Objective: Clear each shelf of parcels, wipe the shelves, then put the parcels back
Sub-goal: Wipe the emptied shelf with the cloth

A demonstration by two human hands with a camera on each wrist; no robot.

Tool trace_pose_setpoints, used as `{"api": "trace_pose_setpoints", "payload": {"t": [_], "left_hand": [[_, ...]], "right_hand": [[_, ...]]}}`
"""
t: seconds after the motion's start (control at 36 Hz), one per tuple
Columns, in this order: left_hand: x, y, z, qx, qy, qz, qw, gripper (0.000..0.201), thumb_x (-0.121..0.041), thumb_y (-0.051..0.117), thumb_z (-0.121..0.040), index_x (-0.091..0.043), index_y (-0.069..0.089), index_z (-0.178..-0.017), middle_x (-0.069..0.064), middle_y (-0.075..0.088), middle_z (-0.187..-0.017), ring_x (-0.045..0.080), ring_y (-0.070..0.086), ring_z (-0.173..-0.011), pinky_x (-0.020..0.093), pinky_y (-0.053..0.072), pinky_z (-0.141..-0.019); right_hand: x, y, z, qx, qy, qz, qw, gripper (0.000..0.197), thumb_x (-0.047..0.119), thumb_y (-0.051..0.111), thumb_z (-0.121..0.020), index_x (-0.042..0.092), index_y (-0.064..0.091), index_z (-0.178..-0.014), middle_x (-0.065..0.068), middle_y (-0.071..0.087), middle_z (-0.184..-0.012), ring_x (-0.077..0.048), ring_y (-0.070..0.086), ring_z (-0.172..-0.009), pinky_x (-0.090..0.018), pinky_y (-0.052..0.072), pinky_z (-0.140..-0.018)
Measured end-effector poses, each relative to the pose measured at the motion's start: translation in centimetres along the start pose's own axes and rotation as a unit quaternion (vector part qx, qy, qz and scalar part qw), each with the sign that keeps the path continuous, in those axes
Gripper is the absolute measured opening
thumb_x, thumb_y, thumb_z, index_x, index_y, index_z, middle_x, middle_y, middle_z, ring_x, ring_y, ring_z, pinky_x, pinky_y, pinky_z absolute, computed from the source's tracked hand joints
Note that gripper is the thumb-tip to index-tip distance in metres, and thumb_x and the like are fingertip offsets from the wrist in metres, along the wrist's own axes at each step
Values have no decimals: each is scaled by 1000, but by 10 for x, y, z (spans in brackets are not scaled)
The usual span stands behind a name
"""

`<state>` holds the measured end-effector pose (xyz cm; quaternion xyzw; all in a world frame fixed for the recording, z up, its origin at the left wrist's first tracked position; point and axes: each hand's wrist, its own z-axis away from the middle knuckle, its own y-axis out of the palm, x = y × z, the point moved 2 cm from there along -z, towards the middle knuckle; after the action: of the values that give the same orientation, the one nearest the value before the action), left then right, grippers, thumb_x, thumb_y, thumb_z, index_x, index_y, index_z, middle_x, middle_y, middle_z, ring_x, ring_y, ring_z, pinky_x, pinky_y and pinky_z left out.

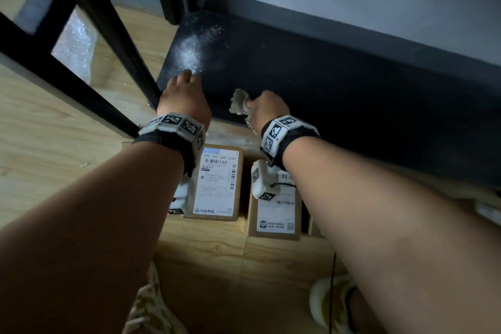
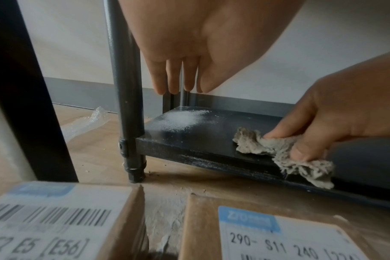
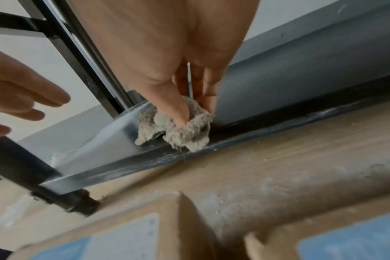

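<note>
The right hand's fingers (image 3: 178, 112) pinch a grey rag (image 2: 278, 151), thumb on top and the other fingers curled behind, so the wad is bunched rather than spread — a grip that suits scrubbing one spot more than sweeping a wide band. The rag rests on the front edge of the bottom shelf (image 1: 325, 84), part of it hanging over the lip. The right hand (image 1: 267, 108) sits low over it, wrist towards the floor (image 1: 54, 130). The left hand (image 1: 184, 95) holds nothing: its fingers (image 2: 174, 79) are straight and close together, pointing down beside the rack's front post (image 2: 127, 88), apparently hovering near the shelf's left corner, though whether they touch the surface I cannot tell. Just beyond those fingertips lies a patch of white powder (image 1: 191, 53) on the dark board, well to the left of the rag — likely the next thing to wipe, with the free hand probably placed to steady the body. The shelf itself is clear of parcels; two boxes (image 1: 217, 184) with shipping labels stand side by side on the floor in front of the rack, between the forearms, close enough to go back once the board is clean. The front edge also shows pale dust streaks. Some clear wrap (image 1: 76, 43) lies on the floor to the left of the rack.
</note>
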<state>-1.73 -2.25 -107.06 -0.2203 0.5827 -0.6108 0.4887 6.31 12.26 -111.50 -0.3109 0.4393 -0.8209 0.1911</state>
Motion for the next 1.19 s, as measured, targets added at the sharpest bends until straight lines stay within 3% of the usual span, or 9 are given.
{"api": "trace_pose_setpoints", "payload": {"t": [0.11, 0.19, 0.31, 0.47, 0.61, 0.72, 1.0, 1.11, 1.19], "left_hand": [[0, -2, -2, -7, 5, -7, 1000, 57, 0, 46, -84, -9, 39, -140, 4, 31, -149, 27, 29, -135, 42, 34, -108], [2, 1, -5, -12, 6, -17, 1000, 57, -1, 45, -85, -10, 37, -141, 4, 29, -151, 27, 27, -136, 42, 32, -107], [3, 7, -10, -9, -6, -19, 1000, 57, -1, 45, -85, -11, 37, -141, 3, 28, -151, 26, 23, -138, 43, 32, -107], [4, 17, -23, 8, -11, -12, 1000, 58, -1, 47, -87, -11, 34, -143, 3, 25, -153, 27, 23, -139, 44, 33, -108], [3, 20, -40, -5, -3, 4, 1000, 55, 1, 45, -84, -9, 38, -138, 4, 31, -148, 27, 27, -136, 45, 35, -106], [3, 23, -50, -10, -2, 5, 1000, 58, 2, 44, -84, -10, 36, -140, 3, 29, -149, 24, 23, -138, 42, 32, -110], [20, 27, -55, -10, -8, -10, 1000, 57, -4, 41, -89, -12, 31, -144, 2, 24, -154, 21, 16, -142, 36, 23, -114], [26, 26, -57, -27, 4, -27, 999, 53, -3, 45, -86, -10, 39, -138, 5, 34, -146, 24, 29, -136, 37, 29, -111], [28, 23, -57, -36, 9, -31, 999, 48, -2, 45, -84, -8, 44, -132, 7, 40, -139, 25, 34, -130, 37, 32, -108]], "right_hand": [[11, -1, 1, 37, -58, -3, 998, 22, 17, 63, -88, 17, 72, -109, -3, 70, -110, -21, 65, -103, -27, 51, -88], [6, -7, -8, -10, -62, -38, 997, 17, 20, 62, -89, 18, 75, -99, -4, 70, -105, -21, 67, -95, -30, 54, -84], [-27, -31, -35, -145, 9, 23, 989, 27, 17, 52, -90, 9, 68, -111, -15, 60, -117, -30, 58, -109, -29, 45, -89], [-79, -42, -79, -116, 131, 90, 980, 40, 22, 54, -93, 10, 52, -131, -13, 54, -129, -30, 51, -120, -32, 43, -92], [-33, -58, -101, -40, 69, 73, 994, 7, 21, 58, -91, 18, 57, -84, -4, 56, -98, -18, 55, -101, -29, 43, -84], [-3, -59, -125, -35, 41, 48, 997, 36, 30, 60, -90, 14, 59, -123, -3, 61, -126, -24, 58, -115, -28, 44, -89], [56, -64, -138, -23, -29, 22, 999, 43, 32, 38, -104, 13, 42, -143, -6, 41, -149, -26, 40, -136, -34, 31, -107], [76, -45, -144, -27, -44, -6, 999, 36, 33, 45, -99, 8, 61, -119, -10, 62, -125, -27, 58, -115, -29, 45, -89], [81, -35, -136, -15, -37, -6, 999, 33, 29, 55, -96, 2, 61, -115, -14, 65, -118, -30, 61, -109, -27, 42, -77]]}}
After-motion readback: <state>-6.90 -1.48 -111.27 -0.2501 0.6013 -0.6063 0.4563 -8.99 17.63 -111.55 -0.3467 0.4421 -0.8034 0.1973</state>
